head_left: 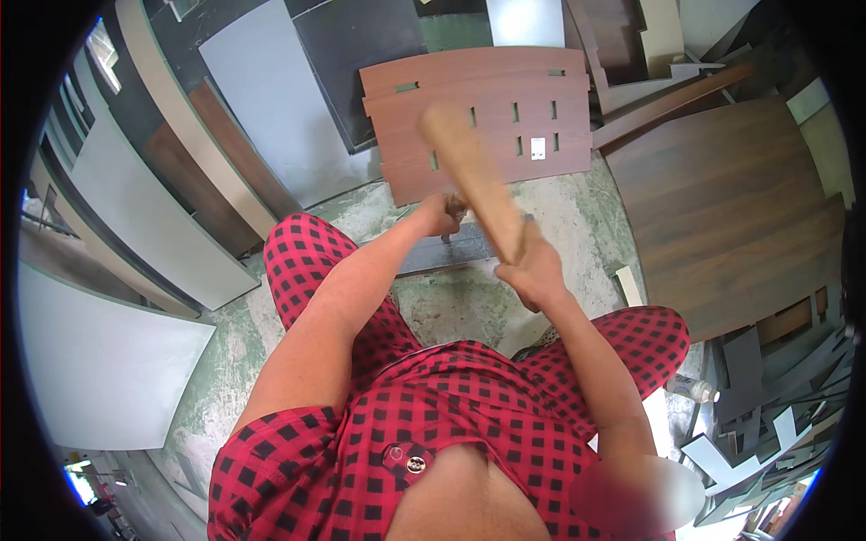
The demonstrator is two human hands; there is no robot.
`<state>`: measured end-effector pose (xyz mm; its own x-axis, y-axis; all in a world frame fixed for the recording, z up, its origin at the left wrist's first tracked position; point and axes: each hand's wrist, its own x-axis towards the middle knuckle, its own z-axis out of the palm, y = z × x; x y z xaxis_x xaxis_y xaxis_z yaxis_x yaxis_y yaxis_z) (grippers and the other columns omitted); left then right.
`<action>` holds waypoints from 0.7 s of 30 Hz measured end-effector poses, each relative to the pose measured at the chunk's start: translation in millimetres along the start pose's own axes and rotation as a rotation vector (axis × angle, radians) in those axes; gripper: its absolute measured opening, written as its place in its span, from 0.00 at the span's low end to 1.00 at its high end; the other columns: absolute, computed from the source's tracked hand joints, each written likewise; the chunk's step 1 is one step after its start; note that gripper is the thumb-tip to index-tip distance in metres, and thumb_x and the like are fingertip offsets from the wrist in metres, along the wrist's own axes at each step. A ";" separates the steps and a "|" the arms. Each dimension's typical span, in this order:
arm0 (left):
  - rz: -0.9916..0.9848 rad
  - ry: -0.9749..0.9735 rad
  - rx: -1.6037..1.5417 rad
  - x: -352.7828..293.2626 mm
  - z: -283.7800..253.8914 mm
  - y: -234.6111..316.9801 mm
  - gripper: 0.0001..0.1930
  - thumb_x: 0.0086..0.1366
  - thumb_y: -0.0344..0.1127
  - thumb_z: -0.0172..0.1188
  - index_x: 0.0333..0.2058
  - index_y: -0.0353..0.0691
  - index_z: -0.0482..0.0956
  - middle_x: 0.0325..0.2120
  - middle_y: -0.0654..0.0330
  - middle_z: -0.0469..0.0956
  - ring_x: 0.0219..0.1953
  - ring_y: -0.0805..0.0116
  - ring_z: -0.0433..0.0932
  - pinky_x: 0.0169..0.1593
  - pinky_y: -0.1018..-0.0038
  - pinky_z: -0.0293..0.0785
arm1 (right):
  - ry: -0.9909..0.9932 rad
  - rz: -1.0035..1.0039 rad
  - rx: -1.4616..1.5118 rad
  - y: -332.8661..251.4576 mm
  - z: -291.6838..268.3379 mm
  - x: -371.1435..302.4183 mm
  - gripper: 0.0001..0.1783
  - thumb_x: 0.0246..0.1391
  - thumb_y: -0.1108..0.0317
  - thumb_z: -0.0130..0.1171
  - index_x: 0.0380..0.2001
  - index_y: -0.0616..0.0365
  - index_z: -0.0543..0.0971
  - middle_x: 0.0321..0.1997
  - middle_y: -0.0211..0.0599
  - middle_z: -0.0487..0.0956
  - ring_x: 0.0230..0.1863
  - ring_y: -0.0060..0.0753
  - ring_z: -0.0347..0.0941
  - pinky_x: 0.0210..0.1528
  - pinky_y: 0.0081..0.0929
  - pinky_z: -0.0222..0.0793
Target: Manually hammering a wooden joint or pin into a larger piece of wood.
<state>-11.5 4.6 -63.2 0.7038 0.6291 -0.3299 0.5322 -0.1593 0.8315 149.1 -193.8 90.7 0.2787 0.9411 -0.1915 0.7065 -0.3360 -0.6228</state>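
Note:
My right hand (534, 270) is closed around the near end of a long light-brown wooden block (474, 176). The block is raised and slants up to the far left, its far end slightly blurred. To its left, my left hand (439, 216) is closed on a slim metal tool (445, 238), mostly covered by the fingers. The tool's lower end points down at a narrow dark grey board (442, 253) lying on the floor between my legs; whether it touches cannot be told. Part of the board's right side is hidden behind the block and my right hand.
A reddish-brown panel (388, 144) with several slots stands beyond the board. White and brown panels lean at left (126, 198). At right are a large dark brown panel (722, 216), a small pale wood strip (627, 286), a bottle (693, 389) and a heap of offcuts (785, 433).

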 end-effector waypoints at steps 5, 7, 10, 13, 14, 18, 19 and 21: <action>-0.131 0.033 0.083 -8.1 6.6 19.4 0.14 0.38 0.26 0.64 0.28 0.35 0.77 0.24 0.61 0.77 0.29 0.71 0.76 0.34 0.72 0.73 | -0.054 0.043 0.022 3.7 -2.9 6.3 0.38 0.28 0.58 0.68 0.46 0.63 0.68 0.37 0.56 0.78 0.42 0.56 0.75 0.44 0.42 0.70; -0.066 -0.011 -0.037 -6.2 1.9 18.6 0.14 0.38 0.26 0.66 0.28 0.34 0.76 0.24 0.62 0.78 0.29 0.70 0.76 0.35 0.71 0.73 | -0.036 0.022 0.077 1.5 -5.4 6.6 0.39 0.27 0.59 0.69 0.47 0.64 0.69 0.37 0.56 0.78 0.42 0.56 0.75 0.44 0.41 0.70; 0.013 0.095 -0.046 -12.3 -3.1 18.6 0.14 0.38 0.25 0.68 0.27 0.36 0.76 0.23 0.63 0.77 0.29 0.71 0.75 0.34 0.71 0.72 | -0.002 0.021 0.155 0.4 -8.1 7.4 0.39 0.27 0.58 0.69 0.46 0.65 0.70 0.38 0.56 0.77 0.41 0.54 0.75 0.45 0.39 0.69; 0.031 0.043 -0.046 -13.7 -0.2 30.4 0.15 0.38 0.23 0.67 0.28 0.39 0.75 0.26 0.66 0.76 0.30 0.72 0.72 0.36 0.72 0.70 | -0.017 0.052 0.204 -0.3 -13.0 7.5 0.41 0.26 0.58 0.70 0.47 0.66 0.70 0.39 0.56 0.77 0.41 0.52 0.75 0.45 0.38 0.69; 0.032 0.040 -0.046 -14.5 -0.3 34.8 0.15 0.38 0.23 0.67 0.28 0.39 0.75 0.26 0.66 0.76 0.30 0.72 0.72 0.36 0.72 0.70 | -0.015 0.059 0.183 0.3 -12.9 7.6 0.41 0.26 0.58 0.70 0.47 0.67 0.70 0.39 0.56 0.77 0.41 0.52 0.75 0.45 0.38 0.69; -0.037 -0.077 0.004 -12.6 -0.3 28.2 0.16 0.37 0.20 0.66 0.28 0.38 0.74 0.25 0.67 0.74 0.30 0.72 0.72 0.35 0.71 0.70 | 0.007 0.014 0.107 -4.7 -10.2 5.6 0.39 0.27 0.55 0.70 0.44 0.64 0.70 0.37 0.55 0.78 0.41 0.54 0.75 0.43 0.42 0.69; 0.005 -0.107 -0.026 -11.7 0.9 27.8 0.16 0.37 0.20 0.65 0.28 0.38 0.74 0.24 0.67 0.73 0.30 0.72 0.71 0.35 0.71 0.70 | 0.007 0.017 0.106 -5.0 -10.1 4.5 0.39 0.27 0.55 0.70 0.44 0.64 0.70 0.37 0.55 0.78 0.41 0.54 0.75 0.43 0.42 0.69; 0.055 -0.094 -0.025 -9.8 1.6 26.7 0.15 0.37 0.19 0.64 0.28 0.38 0.74 0.23 0.68 0.72 0.29 0.72 0.71 0.34 0.71 0.70 | 0.069 -0.008 0.139 -7.3 -11.7 1.8 0.39 0.27 0.56 0.70 0.45 0.64 0.69 0.37 0.55 0.78 0.40 0.55 0.75 0.43 0.41 0.69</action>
<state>-3.4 -7.0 -38.5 0.7733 0.5456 -0.3232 0.4807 -0.1719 0.8599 152.0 -190.1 103.7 0.3206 0.9373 -0.1366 0.6135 -0.3154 -0.7240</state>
